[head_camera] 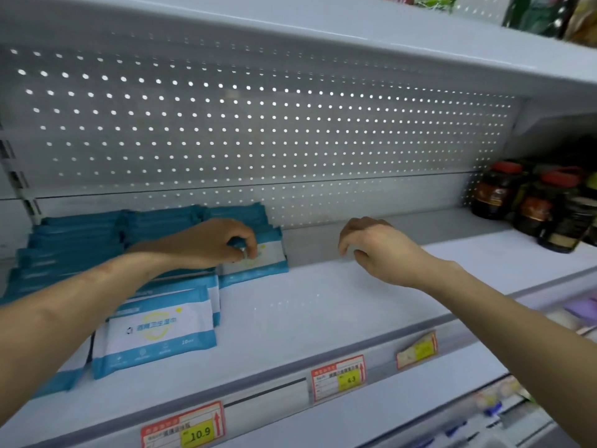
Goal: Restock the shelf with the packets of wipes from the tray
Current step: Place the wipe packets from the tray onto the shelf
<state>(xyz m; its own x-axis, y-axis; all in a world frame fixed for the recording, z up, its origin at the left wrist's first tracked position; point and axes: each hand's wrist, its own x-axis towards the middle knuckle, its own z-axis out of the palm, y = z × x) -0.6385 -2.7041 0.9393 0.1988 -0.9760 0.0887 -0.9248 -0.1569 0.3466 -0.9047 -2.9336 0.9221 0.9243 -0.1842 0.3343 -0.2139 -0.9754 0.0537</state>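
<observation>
The shelf (323, 305) is a white metal deck with a perforated back panel (258, 124). The packets of wipes (80, 247) occupy its left part, from 8 o'clock to 10 o'clock of the view.

Each packet is a flat, soft rectangular pouch. It has a white centre field, teal-blue bands along the long edges, and a yellow shield emblem crossed by blue lettering. The rear packets overlap in close rows, so mostly their teal edges show.

The front packet (161, 328) lies face up at 8 o'clock, on top of other packets and near the front rail. The figure 10 is printed at its lower right corner.

The left hand (223, 244) reaches in from 8 o'clock. Its fingers curl down onto the gripped packet (268, 263) and hold it at its upper left area. This packet lies face up on the deck at the right end of the group.

The right hand (378, 250) hangs above bare deck at 3 o'clock from the gripped packet, apart from it. Its fingers are loosely curled and hold nothing.

Dark jars (529, 202) with red lids stand at the far 3 o'clock end of the shelf. The front rail carries three price labels: one marked 10.9 (184, 428) at 7 o'clock, one marked 6.3 (339, 378) at 5 o'clock, and a third label (416, 350) at 4 o'clock, too blurred to read.
</observation>
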